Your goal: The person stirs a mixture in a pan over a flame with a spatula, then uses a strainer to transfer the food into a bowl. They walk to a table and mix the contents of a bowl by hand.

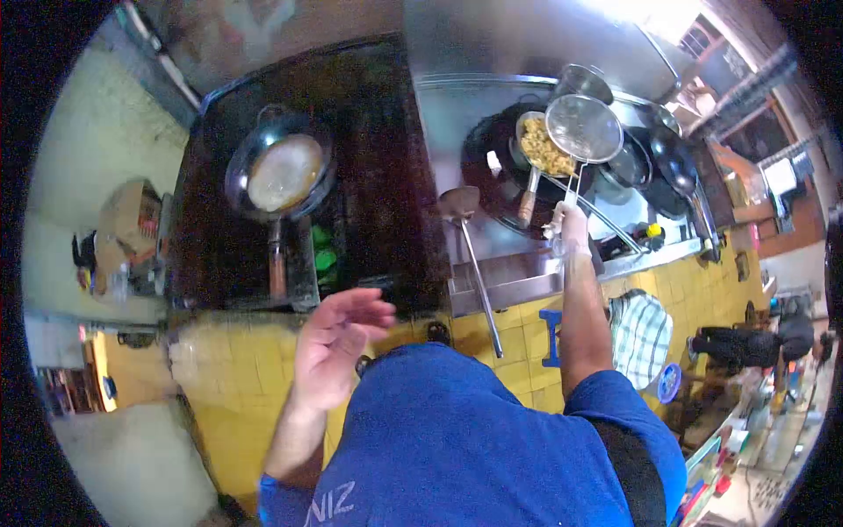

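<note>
My right hand (pixel 571 225), in a pale glove, is closed around the handle of a round wire-mesh strainer (pixel 584 128). The strainer is held over the stove. Just left of it and partly under its rim are golden-brown food pieces (pixel 543 145), in a vessel with a wooden handle (pixel 528 204). Bare and raised in front of my body, my left hand (pixel 338 338) holds nothing, its fingers loosely bent and apart from the thumb. Beyond it a wok (pixel 239 180) holding cloudy liquid (pixel 285 171) sits on the dark left stove, its wooden grip (pixel 277 272) pointing toward me.
A long-handled ladle (pixel 479 285) leans across the stove's front edge between my arms. Metal pots (pixel 584 83) and a dark wok (pixel 674 162) stand at the right back. A checked cloth (pixel 642 338) and a blue stool (pixel 551 338) are near my right arm. Another person (pixel 746 344) is farther right.
</note>
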The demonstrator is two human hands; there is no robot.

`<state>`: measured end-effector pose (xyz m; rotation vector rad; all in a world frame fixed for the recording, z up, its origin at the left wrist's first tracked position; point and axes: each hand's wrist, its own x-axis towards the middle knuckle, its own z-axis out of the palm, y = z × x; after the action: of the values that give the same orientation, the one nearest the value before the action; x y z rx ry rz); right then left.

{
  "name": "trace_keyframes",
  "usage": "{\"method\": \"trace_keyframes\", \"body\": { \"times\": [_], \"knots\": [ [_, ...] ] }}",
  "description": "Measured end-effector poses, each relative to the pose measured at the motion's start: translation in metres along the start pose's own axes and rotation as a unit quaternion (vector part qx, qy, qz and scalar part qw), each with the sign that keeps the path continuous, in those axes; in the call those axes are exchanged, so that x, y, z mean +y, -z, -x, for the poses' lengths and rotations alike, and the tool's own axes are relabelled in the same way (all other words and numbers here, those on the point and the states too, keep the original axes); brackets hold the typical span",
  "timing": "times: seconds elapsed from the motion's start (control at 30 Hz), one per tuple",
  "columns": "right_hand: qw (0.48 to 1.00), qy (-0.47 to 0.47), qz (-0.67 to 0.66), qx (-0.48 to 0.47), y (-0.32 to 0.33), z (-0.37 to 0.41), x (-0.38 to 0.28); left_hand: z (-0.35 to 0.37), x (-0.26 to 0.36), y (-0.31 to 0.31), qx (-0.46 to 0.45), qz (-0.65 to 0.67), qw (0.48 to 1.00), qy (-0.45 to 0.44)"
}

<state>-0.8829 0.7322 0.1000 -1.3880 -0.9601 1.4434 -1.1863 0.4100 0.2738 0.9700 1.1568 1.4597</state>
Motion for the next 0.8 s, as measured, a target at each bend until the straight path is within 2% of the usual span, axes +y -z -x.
{"method": "trace_keyframes", "body": {
  "times": [0.07, 0.1, 0.13, 0.2, 0.27, 0.3, 0.33, 0.4, 0.43, 0.47, 0.53, 0.57, 0.6, 0.63, 0.67, 0.7, 0.73, 0.8],
  "knots": [
    [0.975, -0.055, -0.199, -0.082, -0.004, -0.005, 0.007, -0.002, 0.063, -0.035, -0.106, 0.070, 0.990, -0.055],
    [0.945, -0.098, -0.272, -0.151, -0.002, -0.013, 0.013, -0.005, 0.086, -0.052, -0.102, 0.054, 0.993, -0.037],
    [0.955, -0.077, -0.259, -0.119, -0.007, -0.013, 0.017, -0.010, 0.116, -0.068, -0.144, 0.044, 0.988, -0.041],
    [0.960, -0.072, -0.241, -0.125, -0.019, -0.006, 0.011, -0.023, 0.136, -0.097, -0.166, -0.086, 0.968, -0.165],
    [0.976, -0.052, -0.204, -0.047, -0.053, 0.033, -0.014, -0.028, 0.142, -0.112, -0.164, -0.192, 0.933, -0.257],
    [0.988, -0.014, -0.124, -0.087, -0.042, 0.013, 0.002, -0.030, 0.143, -0.118, -0.154, -0.246, 0.911, -0.293],
    [0.979, -0.064, -0.191, -0.033, -0.053, 0.012, 0.005, -0.030, 0.142, -0.119, -0.144, -0.308, 0.885, -0.318],
    [0.942, -0.078, -0.279, -0.169, -0.027, -0.024, 0.038, -0.026, 0.141, -0.118, -0.115, -0.391, 0.840, -0.359],
    [0.945, -0.087, -0.279, -0.150, -0.027, -0.018, 0.034, -0.022, 0.141, -0.117, -0.099, -0.426, 0.822, -0.364],
    [0.944, -0.095, -0.278, -0.149, -0.025, -0.013, 0.036, -0.019, 0.138, -0.115, -0.088, -0.453, 0.811, -0.360],
    [0.978, -0.091, -0.176, -0.071, -0.046, 0.002, 0.024, -0.015, 0.134, -0.112, -0.087, -0.495, 0.793, -0.345],
    [0.981, -0.087, -0.154, -0.081, -0.042, -0.005, 0.026, -0.017, 0.128, -0.112, -0.085, -0.501, 0.790, -0.343],
    [0.973, -0.089, -0.187, -0.098, -0.022, -0.034, 0.052, -0.020, 0.114, -0.109, -0.227, -0.504, 0.778, -0.297],
    [0.987, -0.066, -0.120, -0.088, -0.030, -0.021, 0.042, -0.025, 0.099, -0.105, -0.365, -0.498, 0.748, -0.244],
    [0.995, -0.042, -0.053, -0.075, -0.039, 0.003, 0.024, -0.031, 0.082, -0.096, -0.371, -0.493, 0.758, -0.213],
    [0.997, 0.028, 0.038, -0.060, -0.043, 0.014, 0.020, -0.036, 0.060, -0.084, -0.363, -0.461, 0.785, -0.198],
    [0.998, 0.030, 0.028, -0.054, -0.039, 0.008, 0.023, -0.036, 0.030, -0.069, -0.337, -0.454, 0.804, -0.185],
    [0.989, -0.094, 0.024, -0.112, -0.018, -0.011, 0.032, -0.034, -0.010, -0.034, -0.340, -0.418, 0.839, -0.077]
  ]
}}
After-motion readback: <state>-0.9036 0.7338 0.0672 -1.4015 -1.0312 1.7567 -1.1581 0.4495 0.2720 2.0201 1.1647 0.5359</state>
